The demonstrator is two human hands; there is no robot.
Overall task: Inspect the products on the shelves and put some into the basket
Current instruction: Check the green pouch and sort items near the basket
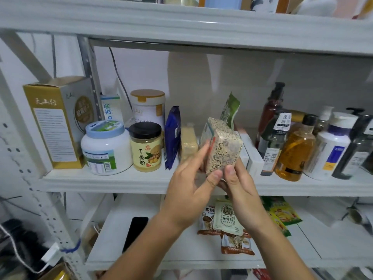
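Observation:
A vacuum-packed brick of mixed grains (pixel 223 145) is lifted in front of the middle shelf (pixel 113 179), tilted with one corner toward me. My left hand (pixel 188 190) grips its left side, fingers up along the pack and thumb at the lower corner. My right hand (pixel 240 184) holds it from below, thumb pressed on the bottom edge. Behind it on the shelf stand a paler yellow grain brick (pixel 188 143), a blue pouch (pixel 172 136) and a green-topped bag (pixel 230 110). No basket is in view.
Left on the middle shelf stand a gold box (pixel 58 122), a white tub (pixel 106 147) and a ginger powder jar (pixel 145 147). Several bottles (pixel 296 150) crowd the right side. Mushroom sachets (pixel 227 218) and a black phone (pixel 135 233) lie on the lower shelf (pixel 161 259).

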